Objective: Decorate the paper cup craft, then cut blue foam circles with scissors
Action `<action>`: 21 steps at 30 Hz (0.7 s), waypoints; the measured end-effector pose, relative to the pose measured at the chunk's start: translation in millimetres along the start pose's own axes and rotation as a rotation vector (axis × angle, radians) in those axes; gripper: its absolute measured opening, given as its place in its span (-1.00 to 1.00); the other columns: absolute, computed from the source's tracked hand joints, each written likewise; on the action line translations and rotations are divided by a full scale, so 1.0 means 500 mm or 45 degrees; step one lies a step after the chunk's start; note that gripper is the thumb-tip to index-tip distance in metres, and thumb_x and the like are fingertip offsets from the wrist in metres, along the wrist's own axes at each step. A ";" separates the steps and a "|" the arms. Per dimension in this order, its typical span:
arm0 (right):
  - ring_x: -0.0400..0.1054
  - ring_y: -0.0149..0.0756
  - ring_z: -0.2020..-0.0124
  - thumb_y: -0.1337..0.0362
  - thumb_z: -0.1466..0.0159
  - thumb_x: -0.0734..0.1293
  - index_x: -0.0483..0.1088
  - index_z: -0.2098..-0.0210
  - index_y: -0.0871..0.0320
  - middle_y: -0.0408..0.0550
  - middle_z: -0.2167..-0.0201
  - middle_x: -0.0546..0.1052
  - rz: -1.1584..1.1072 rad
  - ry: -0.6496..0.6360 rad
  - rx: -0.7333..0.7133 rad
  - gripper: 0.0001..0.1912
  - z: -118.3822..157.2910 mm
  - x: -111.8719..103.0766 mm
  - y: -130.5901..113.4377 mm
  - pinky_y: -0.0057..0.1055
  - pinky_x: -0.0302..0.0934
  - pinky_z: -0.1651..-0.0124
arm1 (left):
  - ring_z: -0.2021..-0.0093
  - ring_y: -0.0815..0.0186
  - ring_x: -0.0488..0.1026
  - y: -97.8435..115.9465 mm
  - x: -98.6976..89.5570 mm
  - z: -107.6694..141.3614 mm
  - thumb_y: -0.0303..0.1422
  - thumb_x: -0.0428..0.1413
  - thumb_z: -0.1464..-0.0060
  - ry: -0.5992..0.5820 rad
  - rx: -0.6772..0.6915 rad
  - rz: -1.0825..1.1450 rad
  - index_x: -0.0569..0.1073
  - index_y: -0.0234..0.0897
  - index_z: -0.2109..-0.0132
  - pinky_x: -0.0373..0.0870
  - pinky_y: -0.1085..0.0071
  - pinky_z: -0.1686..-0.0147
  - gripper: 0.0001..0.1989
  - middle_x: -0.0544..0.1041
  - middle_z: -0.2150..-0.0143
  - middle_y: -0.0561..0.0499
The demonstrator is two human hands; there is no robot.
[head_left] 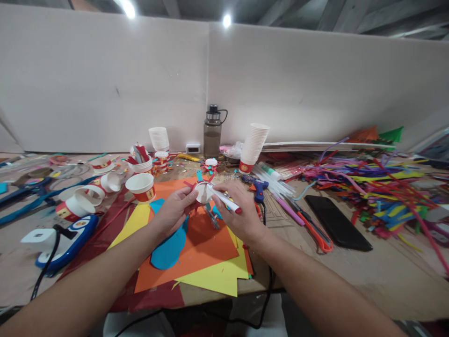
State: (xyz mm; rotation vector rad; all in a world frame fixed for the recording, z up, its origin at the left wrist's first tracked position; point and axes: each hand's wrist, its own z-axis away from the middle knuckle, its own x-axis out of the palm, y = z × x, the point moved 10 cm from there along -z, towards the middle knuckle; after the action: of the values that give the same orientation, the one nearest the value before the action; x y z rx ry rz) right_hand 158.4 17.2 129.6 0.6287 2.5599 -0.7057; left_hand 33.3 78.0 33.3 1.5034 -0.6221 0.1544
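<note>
Between the fingers of my left hand (174, 209) is a small paper-cup craft (202, 193), its round white face towards me and red and blue paper strips sticking out around it. My right hand (242, 211) grips a white marker (226, 200) with a red end, its other end close against the white face. Whether the tip touches cannot be made out. Both hands are above orange paper (210, 245), with a blue paper cut-out (167, 250) and yellow paper (220, 282) around it. A similar craft (211, 164) stands just behind.
Paper cups (140, 187) lie and stand at left, near a blue-and-white power strip (79, 238). Behind are a water bottle (212, 135) and a tall cup stack (253, 149). To the right are a glue gun (259, 188), a black phone (336, 222) and piled pipe cleaners (382, 192).
</note>
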 end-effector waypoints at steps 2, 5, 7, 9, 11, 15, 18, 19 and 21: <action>0.36 -0.25 0.16 0.32 -0.28 0.28 0.36 0.14 0.09 -0.02 0.22 0.52 -0.003 0.007 0.001 -0.86 0.000 -0.001 0.001 -0.22 0.25 0.08 | 0.32 0.40 0.47 0.001 -0.002 -0.001 -0.29 0.28 0.02 0.011 0.004 -0.001 0.57 -0.37 0.23 0.41 0.50 0.25 -0.76 0.58 0.27 -0.08; 0.36 -0.24 0.16 0.32 -0.28 0.29 0.35 0.14 0.10 -0.01 0.22 0.52 0.003 0.006 0.002 -0.85 0.000 0.000 0.003 -0.22 0.25 0.09 | 0.33 0.39 0.47 0.003 -0.005 -0.001 -0.29 0.28 0.03 0.032 0.006 -0.009 0.57 -0.37 0.21 0.41 0.47 0.23 -0.74 0.59 0.25 -0.08; 0.36 -0.24 0.17 0.33 -0.28 0.30 0.35 0.14 0.10 -0.01 0.22 0.52 0.010 0.008 0.000 -0.85 0.001 -0.001 0.003 -0.21 0.25 0.08 | 0.33 0.39 0.46 0.005 -0.007 0.000 -0.30 0.28 0.03 0.043 0.014 -0.012 0.57 -0.37 0.21 0.40 0.47 0.24 -0.75 0.59 0.25 -0.08; 0.36 -0.24 0.16 0.33 -0.28 0.30 0.35 0.14 0.11 -0.01 0.22 0.52 0.013 0.013 0.001 -0.85 0.001 -0.002 0.003 -0.21 0.25 0.08 | 0.33 0.39 0.46 0.007 -0.009 0.000 -0.30 0.28 0.03 0.050 0.023 -0.009 0.58 -0.37 0.21 0.39 0.47 0.25 -0.75 0.59 0.24 -0.09; 0.36 -0.23 0.16 0.33 -0.28 0.29 0.35 0.15 0.11 -0.01 0.22 0.52 0.012 0.013 0.006 -0.86 0.001 -0.003 0.004 -0.20 0.25 0.07 | 0.32 0.39 0.46 0.009 -0.009 0.000 -0.30 0.28 0.04 0.055 0.026 -0.007 0.58 -0.36 0.20 0.40 0.47 0.24 -0.74 0.59 0.23 -0.09; 0.36 -0.23 0.16 0.33 -0.28 0.29 0.35 0.15 0.11 -0.01 0.22 0.52 0.019 0.010 0.014 -0.86 0.001 -0.003 0.003 -0.20 0.25 0.09 | 0.31 0.40 0.45 0.012 -0.008 0.001 -0.29 0.29 0.05 0.059 0.025 0.000 0.58 -0.36 0.20 0.40 0.50 0.25 -0.74 0.59 0.26 -0.07; 0.36 -0.23 0.17 0.33 -0.28 0.29 0.35 0.16 0.10 -0.01 0.23 0.51 0.016 0.010 0.014 -0.87 0.000 -0.003 0.002 -0.20 0.26 0.09 | 0.36 0.43 0.43 0.015 -0.008 0.002 -0.29 0.30 0.06 0.068 0.034 -0.004 0.58 -0.36 0.21 0.39 0.53 0.32 -0.74 0.57 0.30 -0.05; 0.36 -0.23 0.17 0.33 -0.28 0.29 0.35 0.16 0.10 -0.01 0.23 0.51 0.015 0.012 0.014 -0.87 0.000 -0.003 0.002 -0.20 0.26 0.10 | 0.38 0.44 0.42 0.016 -0.009 0.002 -0.29 0.30 0.05 0.071 0.038 -0.011 0.58 -0.37 0.22 0.37 0.54 0.36 -0.74 0.56 0.32 -0.05; 0.36 -0.23 0.18 0.34 -0.27 0.29 0.35 0.16 0.10 -0.01 0.24 0.51 0.012 0.018 0.010 -0.87 0.000 -0.004 0.002 -0.21 0.26 0.10 | 0.42 0.45 0.39 0.018 -0.011 0.002 -0.29 0.29 0.05 0.081 0.044 -0.024 0.57 -0.37 0.23 0.35 0.55 0.42 -0.75 0.54 0.35 -0.04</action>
State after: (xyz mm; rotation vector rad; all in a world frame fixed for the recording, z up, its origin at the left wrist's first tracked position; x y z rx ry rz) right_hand 160.5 17.4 130.3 0.6499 2.5665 -0.7110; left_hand 24.0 79.3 38.3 1.5316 -0.5567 0.1989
